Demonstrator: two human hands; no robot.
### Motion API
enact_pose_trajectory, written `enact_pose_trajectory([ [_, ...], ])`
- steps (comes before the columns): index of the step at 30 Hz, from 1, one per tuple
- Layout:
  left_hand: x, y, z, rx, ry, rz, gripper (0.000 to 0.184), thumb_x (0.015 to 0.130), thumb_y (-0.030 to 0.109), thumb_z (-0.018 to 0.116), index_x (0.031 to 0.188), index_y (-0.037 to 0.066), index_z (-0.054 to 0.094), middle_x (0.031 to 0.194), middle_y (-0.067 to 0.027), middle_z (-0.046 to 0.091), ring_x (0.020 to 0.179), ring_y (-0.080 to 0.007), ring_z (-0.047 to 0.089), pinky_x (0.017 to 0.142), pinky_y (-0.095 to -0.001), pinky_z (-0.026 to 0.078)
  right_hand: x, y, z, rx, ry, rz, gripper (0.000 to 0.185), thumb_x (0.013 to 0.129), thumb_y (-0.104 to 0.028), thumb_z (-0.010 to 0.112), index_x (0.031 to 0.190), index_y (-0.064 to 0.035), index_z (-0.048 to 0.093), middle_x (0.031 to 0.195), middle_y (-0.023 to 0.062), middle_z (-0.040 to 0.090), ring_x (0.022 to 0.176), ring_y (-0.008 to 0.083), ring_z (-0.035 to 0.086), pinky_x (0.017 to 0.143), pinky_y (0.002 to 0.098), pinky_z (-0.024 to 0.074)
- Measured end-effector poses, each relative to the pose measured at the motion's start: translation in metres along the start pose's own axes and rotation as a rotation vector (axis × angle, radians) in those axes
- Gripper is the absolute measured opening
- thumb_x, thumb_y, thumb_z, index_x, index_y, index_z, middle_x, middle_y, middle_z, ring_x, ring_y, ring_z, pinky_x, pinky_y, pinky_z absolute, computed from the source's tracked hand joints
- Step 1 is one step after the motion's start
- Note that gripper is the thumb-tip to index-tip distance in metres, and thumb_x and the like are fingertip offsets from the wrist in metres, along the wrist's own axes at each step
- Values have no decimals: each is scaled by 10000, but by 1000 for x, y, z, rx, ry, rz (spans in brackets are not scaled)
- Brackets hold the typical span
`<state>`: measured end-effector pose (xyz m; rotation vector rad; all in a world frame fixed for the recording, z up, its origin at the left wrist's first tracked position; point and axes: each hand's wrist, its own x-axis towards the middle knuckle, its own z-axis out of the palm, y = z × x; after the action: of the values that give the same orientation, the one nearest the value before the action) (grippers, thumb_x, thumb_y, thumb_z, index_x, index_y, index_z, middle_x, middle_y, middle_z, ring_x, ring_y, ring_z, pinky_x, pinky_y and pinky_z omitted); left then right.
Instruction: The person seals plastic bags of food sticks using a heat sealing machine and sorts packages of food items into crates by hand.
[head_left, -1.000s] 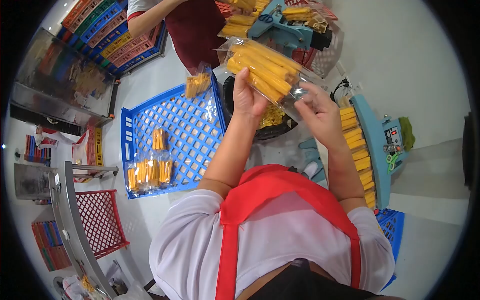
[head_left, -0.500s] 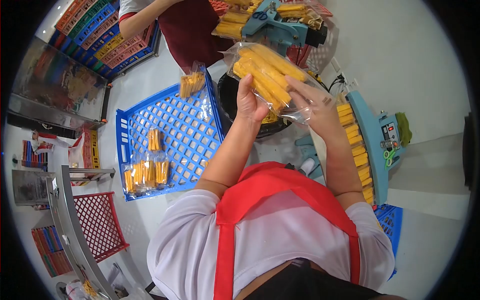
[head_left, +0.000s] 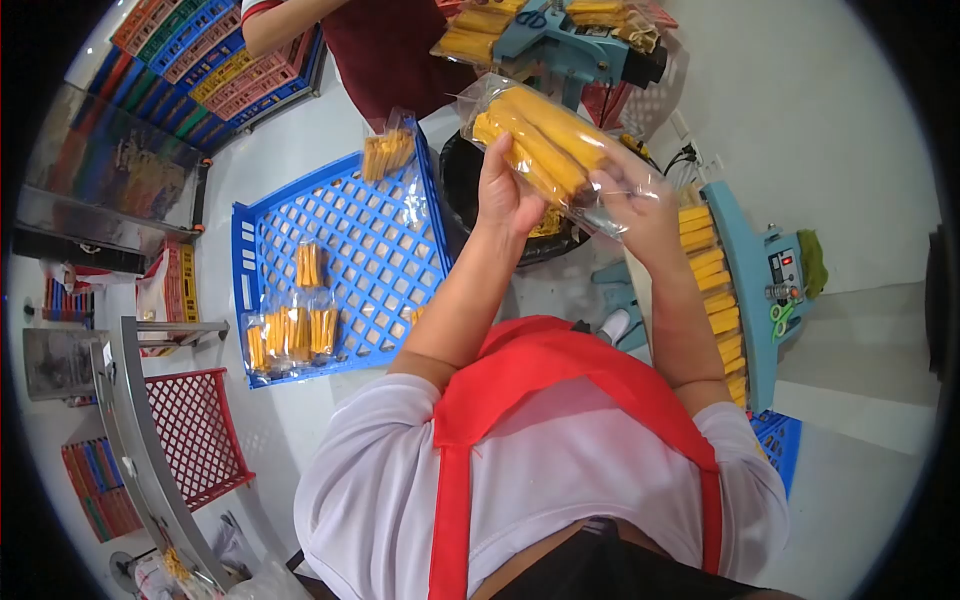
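Note:
A clear plastic bag of long yellow sticks (head_left: pixel 545 140) is held up in front of me, slanting down to the right. My left hand (head_left: pixel 508 195) is closed on its lower left side, thumb on top of the plastic. At the bag's right end my right hand (head_left: pixel 640 205) grips the loose plastic near the ends of the sticks. Below the bag stands a black-lined bin (head_left: pixel 460 190) with yellow bits inside. Left of it lies a blue crate (head_left: pixel 375 250) with several small packed bags (head_left: pixel 292 332) and one more (head_left: pixel 388 155) at its top corner.
A teal sealing machine (head_left: pixel 745 300) stands at the right beside a row of yellow packs (head_left: pixel 712 290). Another teal machine (head_left: pixel 560 50) is at the top. A co-worker in a dark red apron (head_left: pixel 385 60) stands top left. A red crate (head_left: pixel 200 435) sits lower left.
My right hand has shifted along the bag's right end, its fingers now bent in on the plastic. My left hand keeps its hold. The view has shifted slightly.

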<state>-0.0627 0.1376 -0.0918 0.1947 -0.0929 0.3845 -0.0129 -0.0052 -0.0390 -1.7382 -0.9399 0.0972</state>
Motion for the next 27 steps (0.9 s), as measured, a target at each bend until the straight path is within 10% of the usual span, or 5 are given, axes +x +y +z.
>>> enact_pose_trajectory([
  [14, 15, 26, -15, 47, 210, 161, 443, 818, 302, 455, 1192, 80, 373, 1229, -109, 400, 1140, -295, 368, 958, -476, 275, -36, 56, -36, 1170, 138, 392, 231, 842, -168, 426, 955, 18, 502, 823, 132, 582, 696, 195, 575, 670, 305, 474],
  [27, 15, 22, -14, 106, 185, 160, 444, 790, 274, 506, 1169, 71, 394, 1185, -110, 437, 1119, -293, 391, 946, -460, 300, -41, 47, -31, 771, 107, 138, 328, 772, 22, 473, 1097, 57, 451, 933, 142, 559, 855, 216, 567, 789, 320, 449],
])
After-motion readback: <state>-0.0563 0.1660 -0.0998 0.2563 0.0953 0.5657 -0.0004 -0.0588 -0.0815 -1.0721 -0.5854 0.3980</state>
